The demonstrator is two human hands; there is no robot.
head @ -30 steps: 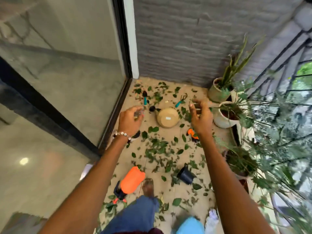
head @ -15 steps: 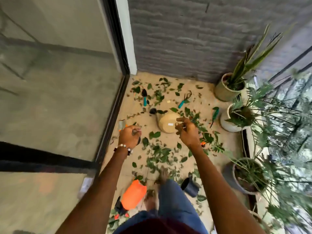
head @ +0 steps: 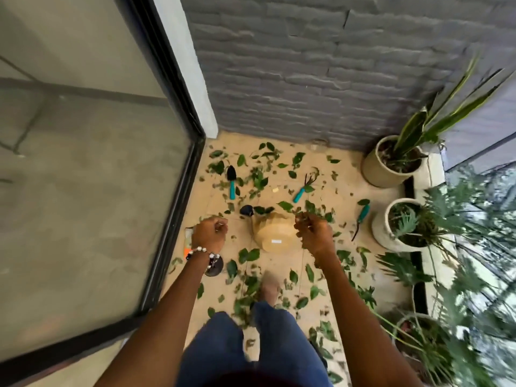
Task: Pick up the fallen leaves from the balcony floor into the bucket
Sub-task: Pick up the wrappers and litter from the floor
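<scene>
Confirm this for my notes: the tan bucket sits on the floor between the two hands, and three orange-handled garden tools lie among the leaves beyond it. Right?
Not quite. The handles of the garden tools are teal, not orange, as the head view shows. The rest holds: the tan bucket sits between the left hand and the right hand, with the three tools among the leaves beyond it.

1 bucket (head: 275,233), 3 teal-handled tools (head: 231,182), 3 white pots (head: 384,166), 2 hands (head: 208,234), leaves (head: 247,255) too many to count.

No readable text anywhere. Only candidate: small white label on the tan bucket (head: 275,233), too blurred to read.
</scene>
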